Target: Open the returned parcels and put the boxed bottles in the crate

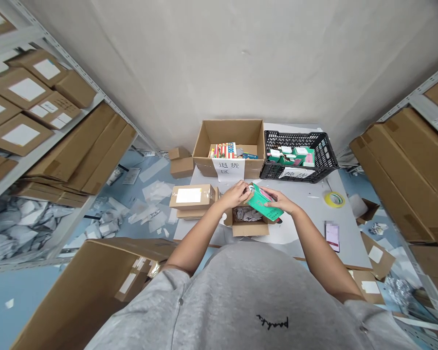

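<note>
My left hand (235,194) and right hand (277,202) both grip the green box (259,204), its long axis slanting toward my right.

At the table's (314,233) far end, a carton (229,133) stands just left of a crate (299,167). Nearer, a parcel (191,197) sits left of an open box (250,228), while a tape roll (334,199) and phone (332,236) lie to the right.

Black crate (295,136), yellow tape roll (334,199), cartons (27,90) on steel shelving (58,139)
</note>
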{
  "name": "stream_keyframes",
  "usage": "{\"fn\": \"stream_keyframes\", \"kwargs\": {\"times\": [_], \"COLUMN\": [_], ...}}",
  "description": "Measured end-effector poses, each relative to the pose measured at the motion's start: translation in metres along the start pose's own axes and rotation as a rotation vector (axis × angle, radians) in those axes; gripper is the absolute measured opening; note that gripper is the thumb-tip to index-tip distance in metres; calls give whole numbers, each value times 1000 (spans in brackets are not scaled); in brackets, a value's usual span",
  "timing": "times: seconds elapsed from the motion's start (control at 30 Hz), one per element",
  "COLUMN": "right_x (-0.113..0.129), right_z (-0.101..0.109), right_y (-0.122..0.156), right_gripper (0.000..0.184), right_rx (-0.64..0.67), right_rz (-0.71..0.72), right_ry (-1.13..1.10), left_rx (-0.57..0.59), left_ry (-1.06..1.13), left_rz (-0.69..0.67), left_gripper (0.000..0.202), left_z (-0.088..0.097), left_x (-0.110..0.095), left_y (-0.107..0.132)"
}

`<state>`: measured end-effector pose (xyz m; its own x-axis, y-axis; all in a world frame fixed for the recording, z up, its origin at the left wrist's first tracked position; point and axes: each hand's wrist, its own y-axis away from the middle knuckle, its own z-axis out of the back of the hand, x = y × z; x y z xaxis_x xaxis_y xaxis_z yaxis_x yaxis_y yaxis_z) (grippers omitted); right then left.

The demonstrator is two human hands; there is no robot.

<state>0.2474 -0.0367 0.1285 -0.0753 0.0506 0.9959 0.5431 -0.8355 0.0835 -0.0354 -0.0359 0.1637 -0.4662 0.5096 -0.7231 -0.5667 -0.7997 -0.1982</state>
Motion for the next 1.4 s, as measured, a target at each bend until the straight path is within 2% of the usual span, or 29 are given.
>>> {"fn": "stream_keyframes", "kwargs": {"times": [0.1, 0.23, 0.4, 0.5, 0.57, 0.63, 0.7, 0.8, 0.93, 1.0, 1.1, 1.17, 1.27, 1.33, 1.4], "right_x": [1, 1, 1, 0, -2, -5, -10, -17, -26, -30, -40, -48, -57, -59, -57], "right_z": [-2, 2, 0, -5, -7, -8, -11, -18, -26, -28, -27, -26, -28, -30, -32], "right_y": [0, 3, 4, 4, 5, 6, 7, 6, 6, 7, 12, 13, 7, -2, -11], "right_gripper": [92, 92, 91, 93, 95, 96, 96, 95, 94, 94, 93, 94, 99, 101, 100], "right_rx": [-1, 11, -69, -140, -189, -197, -188, -221, -268, -271, -288, -361, -538, -596, -594], "right_rz": [5, 17, 43, 77, 94, 95, 90, 92, 103, 108, 93, 63, 17, 6, 13], "right_ry": [-28, -25, 8, 16, 27, 35, 29, 37, 96, 126, 172, 175, 78, 3, -25], "left_rx": [-62, -130, -265, -304, -320, -335, -386, -574, -857, -982, -1156, -1161, -1057, -964, -852], "left_ry": [-60, 30, 191, 359, 472, 562, 661, 805, 894, 922, 978, 1048, 1191, 1286, 1349], "left_rz": [8, 1, 181, 250, 282, 327, 368, 394, 351, 338, 345, 371, 433, 494, 581], "left_gripper": [24, 25, 37, 41, 53, 61, 62, 61, 66, 65, 58, 58, 61, 64, 62], "left_z": [2, 6, 2, -6, -10, -14, -16, -19, -18, -11, 10, 26, 39, 34, 22], "left_x": [-3, -2, 3, 3, 3, 3, 3, 4, 4, 5, 7, 9, 9, 6, 3], "left_y": [-1, -1, -6, -12, -15, -17, -18, -22, -27, -30, -33, -34, -34, -32, -28]}}
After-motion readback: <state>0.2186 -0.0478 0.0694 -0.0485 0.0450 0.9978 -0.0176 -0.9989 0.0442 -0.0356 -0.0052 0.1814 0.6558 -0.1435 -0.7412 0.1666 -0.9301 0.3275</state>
